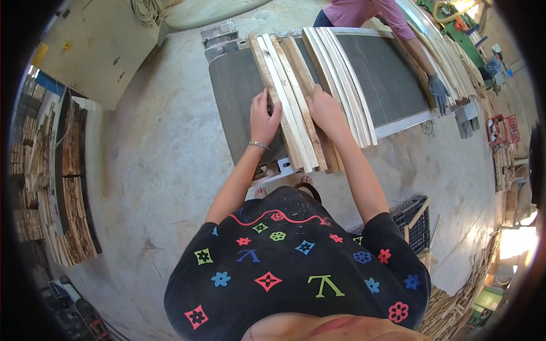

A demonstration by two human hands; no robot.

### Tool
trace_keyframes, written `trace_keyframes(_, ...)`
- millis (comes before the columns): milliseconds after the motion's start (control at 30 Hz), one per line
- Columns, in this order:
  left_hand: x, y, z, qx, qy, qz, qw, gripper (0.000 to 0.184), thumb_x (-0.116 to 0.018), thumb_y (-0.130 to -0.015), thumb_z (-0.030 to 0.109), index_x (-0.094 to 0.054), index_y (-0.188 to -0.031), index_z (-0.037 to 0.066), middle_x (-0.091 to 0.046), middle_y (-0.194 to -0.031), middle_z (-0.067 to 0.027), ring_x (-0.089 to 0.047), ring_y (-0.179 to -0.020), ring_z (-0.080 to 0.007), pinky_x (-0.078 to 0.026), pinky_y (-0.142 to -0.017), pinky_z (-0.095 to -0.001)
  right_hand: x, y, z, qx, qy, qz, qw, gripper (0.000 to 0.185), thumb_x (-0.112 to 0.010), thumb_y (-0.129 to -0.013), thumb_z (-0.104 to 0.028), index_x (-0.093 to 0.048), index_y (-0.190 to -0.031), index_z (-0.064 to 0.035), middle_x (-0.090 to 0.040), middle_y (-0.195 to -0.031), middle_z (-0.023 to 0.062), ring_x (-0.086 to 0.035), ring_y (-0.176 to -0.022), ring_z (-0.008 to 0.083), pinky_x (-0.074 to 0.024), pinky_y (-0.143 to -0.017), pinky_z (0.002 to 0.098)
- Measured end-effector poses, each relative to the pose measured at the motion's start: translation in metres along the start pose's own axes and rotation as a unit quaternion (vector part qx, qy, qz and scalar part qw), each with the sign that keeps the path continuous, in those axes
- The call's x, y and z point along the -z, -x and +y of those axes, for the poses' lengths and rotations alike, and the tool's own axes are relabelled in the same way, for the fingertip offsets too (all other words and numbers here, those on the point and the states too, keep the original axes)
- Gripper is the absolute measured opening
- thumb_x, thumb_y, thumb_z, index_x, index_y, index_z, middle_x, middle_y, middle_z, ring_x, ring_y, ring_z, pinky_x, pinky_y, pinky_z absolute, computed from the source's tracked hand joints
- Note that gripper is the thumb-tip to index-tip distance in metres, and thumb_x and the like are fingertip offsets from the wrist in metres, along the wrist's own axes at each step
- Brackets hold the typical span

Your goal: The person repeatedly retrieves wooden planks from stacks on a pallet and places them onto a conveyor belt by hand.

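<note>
My left hand point(265, 118) rests against the left side of a row of long wooden strips point(286, 105), its thumb and fingers apart and their tips touching the outer strip. On the row's other side, my right hand point(328, 112) has its fingers closed on a brown wooden strip point(300, 61), with the fingertips partly hidden. The strips lie side by side across a dark ribbed conveyor belt point(234, 94), their near ends reaching past its edge. Right of my right hand lies a second group of pale wooden strips point(344, 85).
A co-worker's gloved hand point(438, 94) touches more strips point(449, 65) at the far right. Stacked wood point(74, 187) stands on the left, beneath a large beige panel point(94, 45). A black crate point(412, 221) sits on the floor at my right.
</note>
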State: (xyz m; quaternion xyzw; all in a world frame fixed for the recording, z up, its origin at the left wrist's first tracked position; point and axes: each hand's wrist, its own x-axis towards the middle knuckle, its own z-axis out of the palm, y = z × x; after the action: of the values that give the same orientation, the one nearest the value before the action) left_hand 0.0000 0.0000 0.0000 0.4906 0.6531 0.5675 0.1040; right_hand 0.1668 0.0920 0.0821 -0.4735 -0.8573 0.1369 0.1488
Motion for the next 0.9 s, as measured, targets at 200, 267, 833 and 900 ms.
trace_keyframes(200,-0.002,-0.004,0.019,0.038,0.022,-0.019,0.999,0.057,-0.062,-0.094,0.025,-0.047,-0.139,-0.006,-0.055,-0.122,-0.0164,-0.058,-0.097,-0.0235,-0.049,-0.087,-0.0352,0.011,-0.011,0.006,0.005,-0.037,0.016,0.999,0.032,-0.063,-0.091,-0.026,-0.056,-0.104,0.0026,-0.069,-0.084,0.0259,-0.069,-0.081,0.0425,-0.0558,-0.072,0.0507)
trace_keyframes(267,-0.006,-0.006,0.017,0.039,0.025,-0.012,0.999,0.056,-0.062,-0.094,0.024,-0.047,-0.139,-0.005,-0.055,-0.122,-0.0155,-0.058,-0.097,-0.0224,-0.049,-0.086,-0.0339,0.012,-0.017,0.001,-0.013,-0.028,0.001,1.000,0.036,-0.061,-0.092,-0.029,-0.056,-0.111,0.0008,-0.070,-0.088,0.0249,-0.069,-0.083,0.0409,-0.0543,-0.074,0.0511)
trace_keyframes(833,0.000,0.003,0.053,0.141,-0.030,-0.092,0.985,0.070,-0.061,-0.098,0.024,-0.026,-0.151,-0.006,-0.052,-0.138,-0.0184,-0.051,-0.127,-0.0239,-0.041,-0.106,-0.0319,0.225,0.006,0.022,0.443,-0.107,-0.217,0.863,0.051,-0.065,-0.090,-0.019,-0.047,-0.136,-0.0036,-0.068,-0.104,0.0122,-0.068,-0.090,0.0280,-0.0545,-0.078,0.0368)
trace_keyframes(900,-0.002,0.004,0.049,0.258,0.189,-0.004,0.948,0.069,-0.059,-0.099,0.024,-0.025,-0.151,-0.006,-0.051,-0.140,-0.0184,-0.051,-0.128,-0.0229,-0.041,-0.106,-0.0320,0.232,0.001,0.015,0.506,0.002,-0.254,0.824,0.041,-0.067,-0.087,-0.015,-0.053,-0.125,-0.0064,-0.066,-0.100,0.0085,-0.067,-0.095,0.0247,-0.0537,-0.085,0.0401)
